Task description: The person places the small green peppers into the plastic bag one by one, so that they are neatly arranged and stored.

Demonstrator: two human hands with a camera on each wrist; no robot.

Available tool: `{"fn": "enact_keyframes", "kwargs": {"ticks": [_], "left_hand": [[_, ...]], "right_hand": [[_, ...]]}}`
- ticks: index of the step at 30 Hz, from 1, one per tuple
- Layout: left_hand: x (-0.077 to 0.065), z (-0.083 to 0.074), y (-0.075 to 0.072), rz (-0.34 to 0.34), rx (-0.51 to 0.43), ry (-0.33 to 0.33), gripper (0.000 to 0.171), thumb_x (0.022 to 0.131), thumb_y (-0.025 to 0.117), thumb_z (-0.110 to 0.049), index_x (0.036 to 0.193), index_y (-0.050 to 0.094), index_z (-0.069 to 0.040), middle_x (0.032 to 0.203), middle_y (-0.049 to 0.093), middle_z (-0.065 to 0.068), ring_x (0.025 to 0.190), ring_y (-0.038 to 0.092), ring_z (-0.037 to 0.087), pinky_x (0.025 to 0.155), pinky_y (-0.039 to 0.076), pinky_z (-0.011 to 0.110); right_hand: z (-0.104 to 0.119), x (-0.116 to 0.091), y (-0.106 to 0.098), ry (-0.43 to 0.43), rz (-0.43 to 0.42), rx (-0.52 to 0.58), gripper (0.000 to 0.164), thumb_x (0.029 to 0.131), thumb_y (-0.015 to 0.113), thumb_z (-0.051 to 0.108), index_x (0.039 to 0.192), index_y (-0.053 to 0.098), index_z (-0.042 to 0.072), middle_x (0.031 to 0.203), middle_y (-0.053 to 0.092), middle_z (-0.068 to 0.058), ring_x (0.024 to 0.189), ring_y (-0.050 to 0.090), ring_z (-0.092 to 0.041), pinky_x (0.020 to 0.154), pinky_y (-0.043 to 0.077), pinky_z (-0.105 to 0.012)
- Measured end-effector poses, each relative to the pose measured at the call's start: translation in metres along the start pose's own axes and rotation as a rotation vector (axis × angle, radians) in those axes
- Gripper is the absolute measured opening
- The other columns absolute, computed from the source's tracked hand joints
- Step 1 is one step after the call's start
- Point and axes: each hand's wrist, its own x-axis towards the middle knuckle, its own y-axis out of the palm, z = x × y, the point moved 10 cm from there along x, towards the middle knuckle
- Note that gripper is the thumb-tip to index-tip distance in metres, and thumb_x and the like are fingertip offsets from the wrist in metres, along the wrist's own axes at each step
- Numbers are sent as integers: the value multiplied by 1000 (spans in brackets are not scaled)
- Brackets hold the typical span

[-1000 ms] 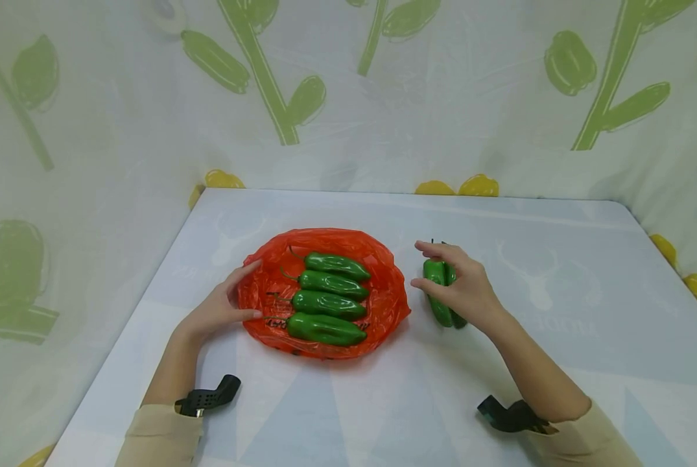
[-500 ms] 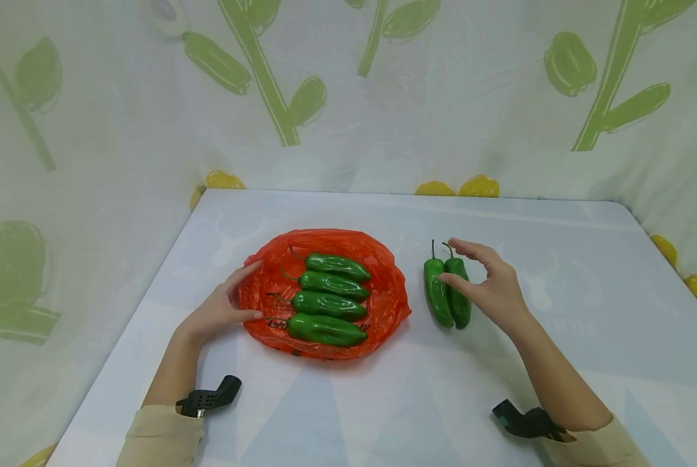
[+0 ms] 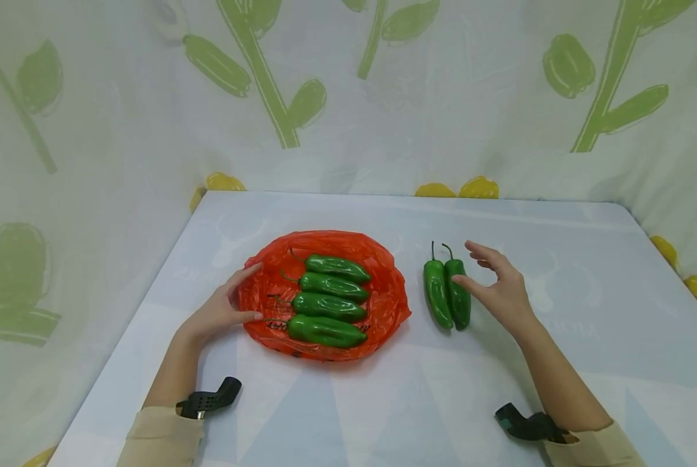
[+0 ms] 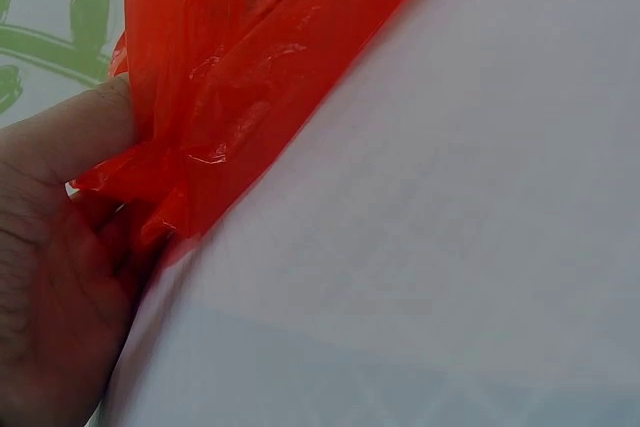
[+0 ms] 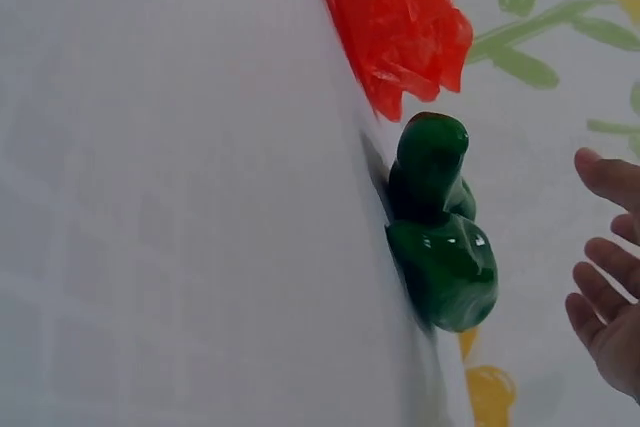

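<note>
A red plastic bag (image 3: 391, 292) lies spread on the table, its mouth facing up. Several green chili peppers (image 3: 327, 331) rest inside it in a row, stems to the left. My left hand (image 3: 214, 314) holds the bag's left rim; in the left wrist view the thumb (image 4: 80, 132) and fingers are on either side of bunched red film. Two more green peppers, a left one (image 3: 437, 295) and a right one (image 3: 458, 295), lie side by side right of the bag. Just right of them my right hand (image 3: 502, 292) hovers with thumb and fingers apart, holding nothing.
The pale table (image 3: 348, 421) has a faint triangle pattern. A white cloth (image 3: 412, 130) printed with green plants hangs behind it and along the sides. Black wrist cameras (image 3: 214, 397) sit on both forearms.
My right hand has moved right, away from the bag and off the two loose peppers, which now show fully. The left hand and the bag stay in place.
</note>
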Motion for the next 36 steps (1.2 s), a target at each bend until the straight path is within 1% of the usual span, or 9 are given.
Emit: {"fn": "enact_keyframes", "kwargs": {"ticks": [2, 6, 7, 9, 14, 16, 24, 29, 36], "left_hand": [[0, 1, 0, -1, 6, -3, 89, 75, 79, -22, 149, 28, -26, 155, 20, 10, 143, 14, 35, 103, 35, 58], [0, 1, 0, -5, 15, 1, 90, 75, 79, -23, 149, 28, -26, 155, 21, 11, 142, 15, 36, 102, 37, 58], [0, 1, 0, -6, 16, 2, 90, 75, 79, -23, 149, 28, -26, 155, 21, 11, 142, 15, 36, 102, 37, 58], [0, 2, 0, -6, 18, -2, 90, 75, 79, -23, 149, 28, -26, 155, 21, 10, 142, 15, 35, 102, 37, 58], [0, 2, 0, -7, 19, -7, 89, 75, 78, -24, 149, 28, -28, 155, 20, 10, 143, 14, 36, 103, 36, 58], [0, 1, 0, -8, 19, -10, 89, 75, 78, -24, 149, 28, -28, 156, 19, 10, 143, 14, 36, 103, 35, 58], [1, 0, -1, -6, 19, -5, 89, 76, 78, -24, 149, 28, -26, 156, 19, 10, 143, 13, 35, 104, 33, 58], [2, 1, -1, -7, 14, -4, 89, 76, 79, -23, 149, 28, -27, 155, 20, 10, 143, 14, 35, 105, 32, 59], [0, 1, 0, -11, 14, -8, 90, 75, 79, -23, 149, 27, -26, 155, 19, 11, 143, 14, 36, 104, 33, 59]], "right_hand": [[-7, -1, 2, 33, 20, -10, 62, 76, 77, 4, 133, 51, 2, 131, 54, -15, 115, 49, -3, 96, 39, -13], [-17, -2, 7, 88, 62, -10, 63, 78, 76, 8, 135, 49, 3, 134, 51, -16, 118, 49, -30, 97, 41, -22], [-19, -2, 9, 96, 72, -9, 64, 78, 76, 8, 135, 48, 3, 135, 51, -16, 118, 49, -31, 97, 42, -25], [-21, -3, 12, 102, 89, -6, 64, 78, 76, 9, 136, 48, 3, 136, 50, -17, 119, 48, -33, 96, 42, -27], [-27, -4, 19, 113, 138, -15, 67, 79, 76, 11, 137, 44, 0, 137, 46, -21, 118, 46, -38, 97, 41, -51], [-30, -5, 22, 126, 158, -18, 68, 79, 76, 12, 137, 43, -2, 137, 45, -23, 118, 45, -39, 97, 41, -55], [-46, -9, 33, 191, 229, -51, 71, 81, 75, 15, 139, 39, -3, 138, 42, -25, 120, 44, -42, 97, 41, -57], [-46, -10, 36, 175, 243, -52, 69, 82, 74, 13, 138, 38, -5, 138, 42, -26, 119, 44, -41, 98, 42, -56], [-48, -11, 35, 187, 245, -58, 65, 84, 71, 13, 138, 39, -3, 134, 44, -24, 111, 50, -39, 90, 47, -54]]}}
